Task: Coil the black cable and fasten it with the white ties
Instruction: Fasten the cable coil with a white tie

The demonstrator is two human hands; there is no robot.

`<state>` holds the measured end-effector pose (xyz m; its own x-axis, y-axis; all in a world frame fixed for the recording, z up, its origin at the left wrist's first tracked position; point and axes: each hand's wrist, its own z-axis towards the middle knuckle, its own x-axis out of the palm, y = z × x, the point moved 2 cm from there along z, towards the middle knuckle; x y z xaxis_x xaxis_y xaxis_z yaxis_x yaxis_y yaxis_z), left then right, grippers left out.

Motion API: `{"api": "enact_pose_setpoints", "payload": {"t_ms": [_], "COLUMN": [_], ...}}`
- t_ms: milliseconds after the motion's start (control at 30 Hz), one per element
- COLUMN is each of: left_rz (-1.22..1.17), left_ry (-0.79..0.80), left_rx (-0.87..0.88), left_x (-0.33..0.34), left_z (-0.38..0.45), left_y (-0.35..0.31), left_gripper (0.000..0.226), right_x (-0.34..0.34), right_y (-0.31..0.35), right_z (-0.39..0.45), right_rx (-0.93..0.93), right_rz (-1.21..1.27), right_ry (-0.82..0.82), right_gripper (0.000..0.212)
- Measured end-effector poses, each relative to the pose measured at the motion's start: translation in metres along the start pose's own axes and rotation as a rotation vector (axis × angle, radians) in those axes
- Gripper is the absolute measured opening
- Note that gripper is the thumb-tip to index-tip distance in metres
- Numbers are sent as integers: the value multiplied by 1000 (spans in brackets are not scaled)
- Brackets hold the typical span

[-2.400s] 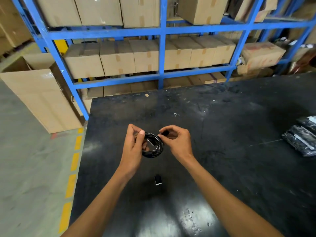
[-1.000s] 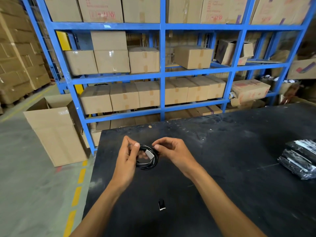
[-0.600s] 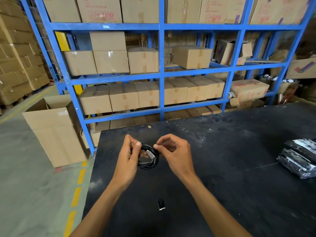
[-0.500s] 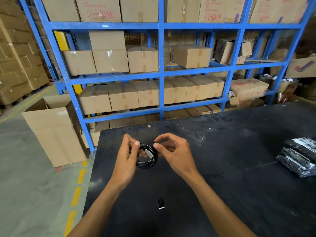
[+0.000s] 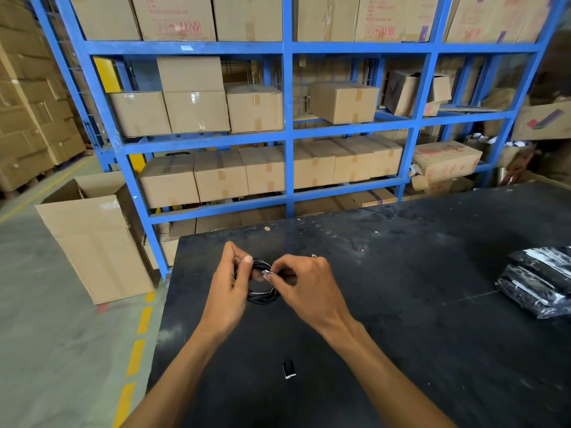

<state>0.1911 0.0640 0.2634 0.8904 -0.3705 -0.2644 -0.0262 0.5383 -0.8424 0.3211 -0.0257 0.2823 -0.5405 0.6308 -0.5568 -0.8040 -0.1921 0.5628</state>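
A black cable (image 5: 261, 296) wound into a small coil hangs just above the black table (image 5: 401, 304). My left hand (image 5: 227, 293) pinches the coil's left side between thumb and fingers. My right hand (image 5: 304, 285) grips the coil's right side, its fingertips pressed on a white tie (image 5: 266, 273) that crosses the top of the coil. The coil's upper part is hidden behind my fingers.
A small black and white piece (image 5: 289, 369) lies on the table near me. A pile of bagged black cables (image 5: 539, 282) sits at the right edge. Beyond the table stand blue racking (image 5: 289, 134) with cartons and an open carton (image 5: 92, 242) on the floor.
My right fingers have closed in on the white tie at the coil's top. My head has tilted up since the oldest frame, so more racking shows. My left hand keeps its grip.
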Motion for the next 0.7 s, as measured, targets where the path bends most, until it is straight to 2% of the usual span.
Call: {"api": "enact_pose_setpoints", "payload": {"t_ms": [133,233,533,700], "left_rz": [-2,-19,-64,-72], "left_ry": [-4,-10,-49,-38], "left_rx": [26,38,8,0], "left_x": [-3,-4,0,3], "left_z": [-2,-1,-2,-1], "left_y": [-1,-3,0,2], "left_gripper": [16,16,15,15], "right_x": [0,0,10,14], "right_y": [-3,-5,-9,-10], "right_z": [0,2,1,1], "right_rx": [135,186,149,109], "right_rz": [208,265,318,227], "right_ry": [-59,-110,-221,-255], "right_gripper": [10,11,16,21]}}
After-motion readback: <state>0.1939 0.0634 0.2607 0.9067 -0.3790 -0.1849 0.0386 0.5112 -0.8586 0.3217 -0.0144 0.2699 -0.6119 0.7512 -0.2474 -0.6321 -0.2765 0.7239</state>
